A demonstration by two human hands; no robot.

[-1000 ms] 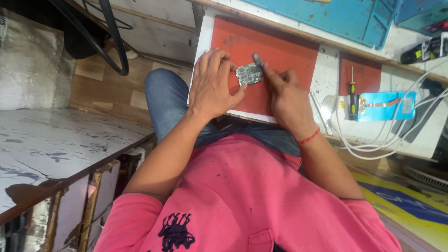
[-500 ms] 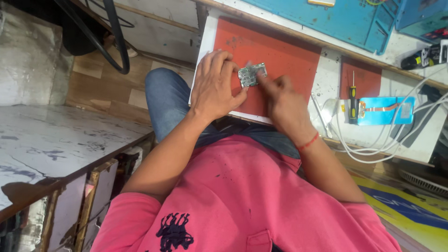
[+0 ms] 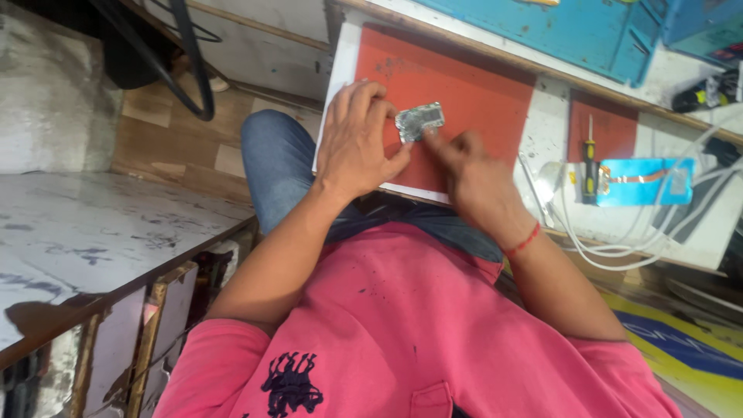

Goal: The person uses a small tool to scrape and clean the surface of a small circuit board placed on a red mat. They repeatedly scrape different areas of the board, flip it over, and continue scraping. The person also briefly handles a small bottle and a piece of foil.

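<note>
Pinning a small silver circuit board (image 3: 419, 121) on the red mat (image 3: 464, 85): my left hand (image 3: 357, 143) lies flat, fingers together, thumb touching the board's lower edge. My right hand (image 3: 476, 174) is curled, fingertips pressed on the board's near-right side. Further right a screwdriver (image 3: 590, 159), blue pad (image 3: 642, 182), white cables (image 3: 619, 248).

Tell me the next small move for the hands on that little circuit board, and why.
Probably keep the left hand pinning the small circuit board against the red mat while the right hand presses its edge: both hands' fingertips touch it, and it lies loose.
</note>
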